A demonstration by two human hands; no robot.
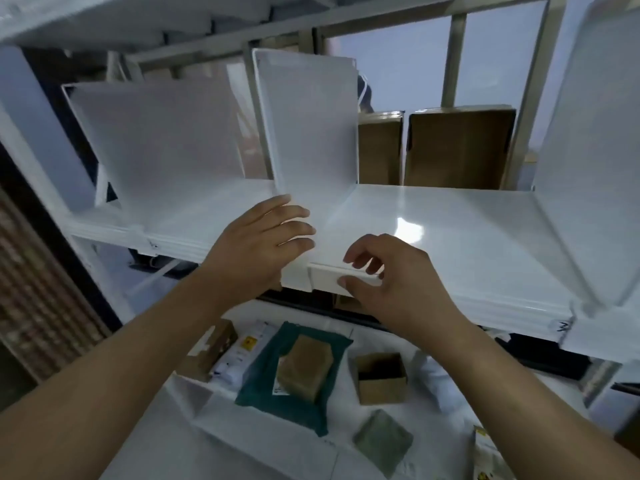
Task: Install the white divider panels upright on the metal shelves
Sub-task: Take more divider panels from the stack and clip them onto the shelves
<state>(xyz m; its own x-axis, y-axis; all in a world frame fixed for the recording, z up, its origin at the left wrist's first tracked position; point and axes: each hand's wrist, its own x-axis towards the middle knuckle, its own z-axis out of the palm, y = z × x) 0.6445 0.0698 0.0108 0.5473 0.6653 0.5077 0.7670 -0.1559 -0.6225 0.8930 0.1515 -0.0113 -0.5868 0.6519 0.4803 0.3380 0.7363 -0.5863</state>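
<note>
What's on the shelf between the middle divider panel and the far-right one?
Head view: the shelf between middle divider panel and far-right panel is bare, save the right hand at its front edge.

White divider panel (pixel 311 126) upright on shelf (pixel 450 230)

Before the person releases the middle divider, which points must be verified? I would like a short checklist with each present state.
1. Middle white plastic divider panel stands upright on white metal shelf: ok.
2. Left hand presses flat against panel's lower front: ok.
3. Right hand pinches white front clip at shelf edge: ok.
4. Clip fully seated on edge: cannot tell.
5. Panel's rear end secured: cannot tell.
</note>
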